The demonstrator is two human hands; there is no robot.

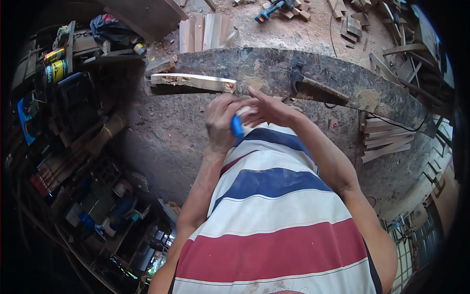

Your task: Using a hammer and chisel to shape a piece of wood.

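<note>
My left hand [221, 121] is closed around a small blue and white object [237, 125], held close to my striped shirt. My right hand [267, 110] meets it from the right, fingers touching the top of the same object. What the object is cannot be told. Just above my hands a pale wooden piece [193, 81] with a rough notched end lies along the edge of a dark, worn workbench [342, 81]. A dark clamp [296, 78] sits on the bench's edge to the right of my hands.
Several pale planks [203, 32] stand behind the bench, with a blue power tool [269, 11] on the sawdust floor. Stacked wood strips [387, 139] lie at the right. Cluttered shelves with cans [56, 68] and tools fill the left side.
</note>
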